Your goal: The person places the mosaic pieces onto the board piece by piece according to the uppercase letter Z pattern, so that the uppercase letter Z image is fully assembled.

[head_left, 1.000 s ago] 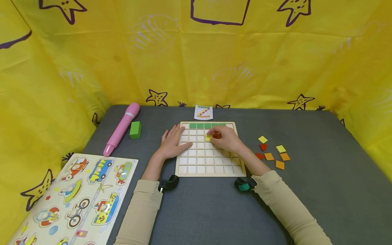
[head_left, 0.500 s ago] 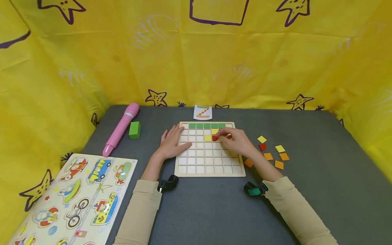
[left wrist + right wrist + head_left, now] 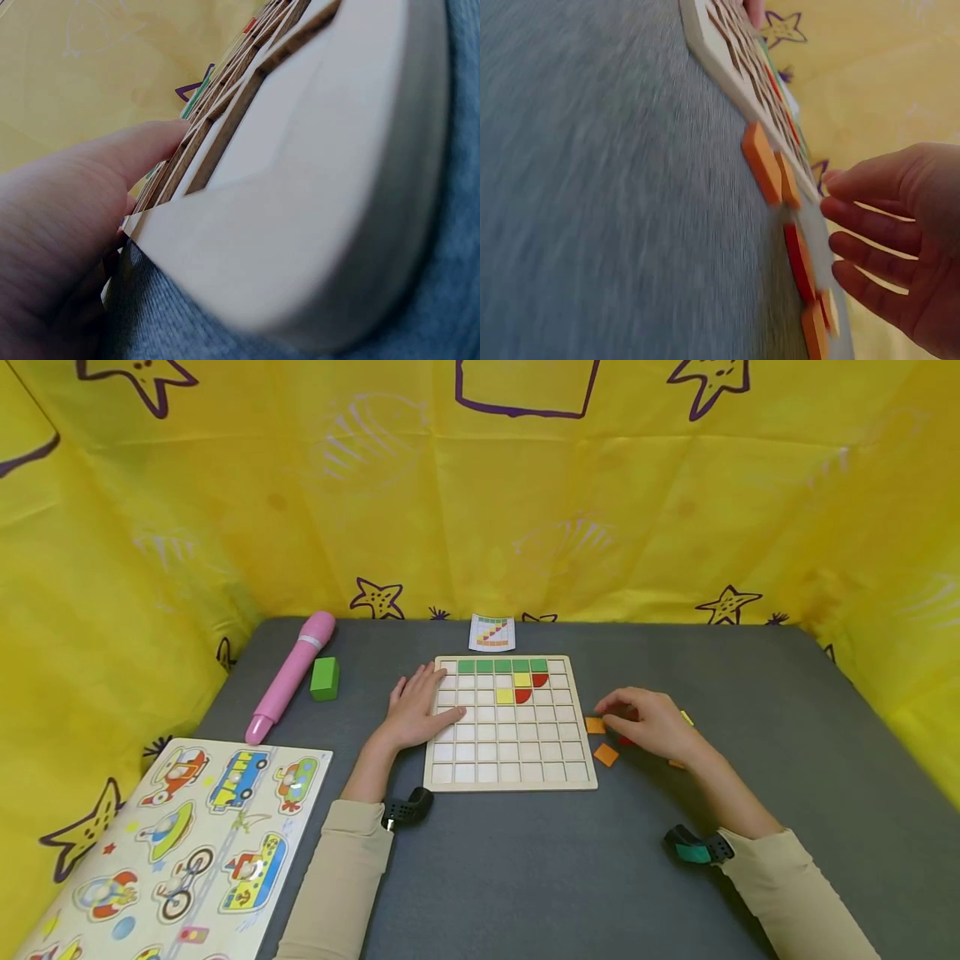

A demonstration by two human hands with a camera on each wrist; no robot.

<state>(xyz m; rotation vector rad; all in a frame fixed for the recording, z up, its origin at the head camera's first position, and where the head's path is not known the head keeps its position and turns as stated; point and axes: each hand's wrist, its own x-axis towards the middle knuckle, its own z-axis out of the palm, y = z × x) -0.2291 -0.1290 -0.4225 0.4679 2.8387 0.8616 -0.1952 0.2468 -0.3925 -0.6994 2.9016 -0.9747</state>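
A wooden grid board [image 3: 510, 788] carries a row of green square tiles [image 3: 503, 667] along its top. Below them sit two yellow squares [image 3: 522, 679] and two red quarter-round tiles [image 3: 539, 680], laid as steps. My left hand [image 3: 415, 712] rests flat on the board's left edge, its thumb [image 3: 150, 146] on the grid. To the right of the board my right hand [image 3: 651, 723] hovers over loose tiles, fingers loosely bent and holding nothing. Near its fingertips lie orange squares [image 3: 606, 755] and a red tile [image 3: 799, 262], partly hidden by the hand in the head view.
A small pattern card [image 3: 492, 633] lies behind the board. On the left are a pink microphone-shaped toy [image 3: 288, 681], a green block [image 3: 325, 679] and a vehicle peg puzzle [image 3: 195, 835]. Yellow cloth [image 3: 480, 510] surrounds the dark table [image 3: 510, 877].
My right hand has let go of the second red tile on the board and moved right to the loose tiles. One orange tile lies closer to the board. The left hand stays put.
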